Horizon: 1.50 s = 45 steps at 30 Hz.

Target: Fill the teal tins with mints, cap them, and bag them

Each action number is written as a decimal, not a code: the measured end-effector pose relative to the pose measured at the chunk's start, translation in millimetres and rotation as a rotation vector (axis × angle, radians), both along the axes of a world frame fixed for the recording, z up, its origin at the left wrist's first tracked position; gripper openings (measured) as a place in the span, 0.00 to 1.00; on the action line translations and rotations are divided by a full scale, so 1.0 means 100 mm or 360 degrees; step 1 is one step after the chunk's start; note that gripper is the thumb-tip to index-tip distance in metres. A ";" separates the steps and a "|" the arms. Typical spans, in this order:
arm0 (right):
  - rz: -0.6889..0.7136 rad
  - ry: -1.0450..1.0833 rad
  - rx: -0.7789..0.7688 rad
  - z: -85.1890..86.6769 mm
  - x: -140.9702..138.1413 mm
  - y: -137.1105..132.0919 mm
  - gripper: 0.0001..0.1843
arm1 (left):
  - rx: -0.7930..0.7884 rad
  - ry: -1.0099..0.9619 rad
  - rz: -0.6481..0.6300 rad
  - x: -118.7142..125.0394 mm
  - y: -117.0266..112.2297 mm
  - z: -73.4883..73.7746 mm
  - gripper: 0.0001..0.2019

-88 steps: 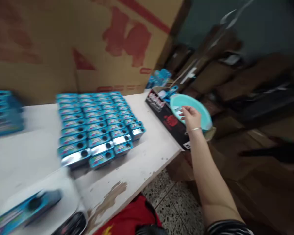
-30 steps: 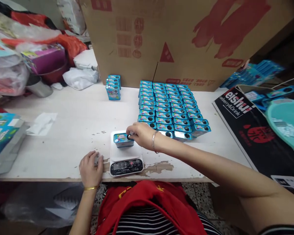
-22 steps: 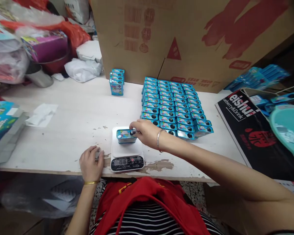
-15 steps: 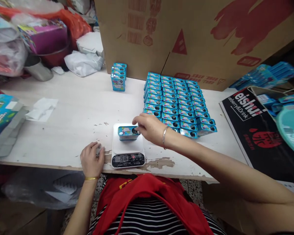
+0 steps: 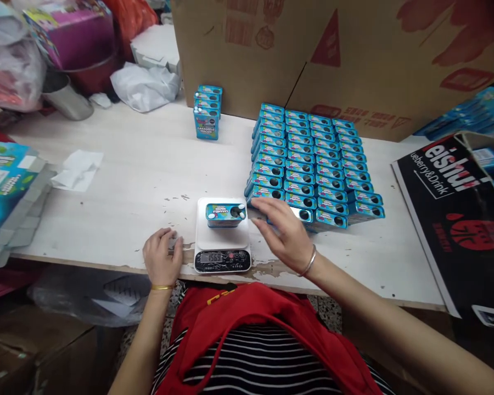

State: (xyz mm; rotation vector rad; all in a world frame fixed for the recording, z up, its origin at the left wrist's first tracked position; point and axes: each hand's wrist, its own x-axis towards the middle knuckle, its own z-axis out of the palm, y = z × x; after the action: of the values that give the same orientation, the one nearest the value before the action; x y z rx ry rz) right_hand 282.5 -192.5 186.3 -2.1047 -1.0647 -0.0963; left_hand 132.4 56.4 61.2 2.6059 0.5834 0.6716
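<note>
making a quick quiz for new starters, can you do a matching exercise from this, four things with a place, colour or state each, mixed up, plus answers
Things
1 scale
2 left hand
3 right hand
4 far-right carton

Match
A just right of the scale
B black with red print
C bearing one blue box
D just left of the scale

Pairs: 1-C, 2-D, 3-A, 4-B

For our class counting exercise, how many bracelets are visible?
2: a gold bracelet at the wrist of the left hand; a silver bracelet at that of the right hand.
</note>
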 end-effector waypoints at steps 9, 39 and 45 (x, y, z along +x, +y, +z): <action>-0.0025 -0.0160 -0.0144 -0.23 -0.22 0.06 0.29 | 0.0059 -0.0035 -0.0025 0.01 0.01 0.00 0.11; 0.0150 -0.0159 -0.0477 0.03 0.11 0.36 0.13 | 0.0052 0.0016 -0.0003 0.01 0.00 0.02 0.12; 0.0156 -0.0306 -0.0619 0.08 0.09 0.34 0.16 | 0.0088 0.0001 -0.0024 0.02 0.00 0.02 0.12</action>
State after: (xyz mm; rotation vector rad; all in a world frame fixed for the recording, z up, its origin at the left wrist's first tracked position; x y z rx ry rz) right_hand 291.6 -158.5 194.1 -2.4197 -1.3901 -0.0468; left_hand 134.1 56.6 63.6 2.6591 0.5521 0.6914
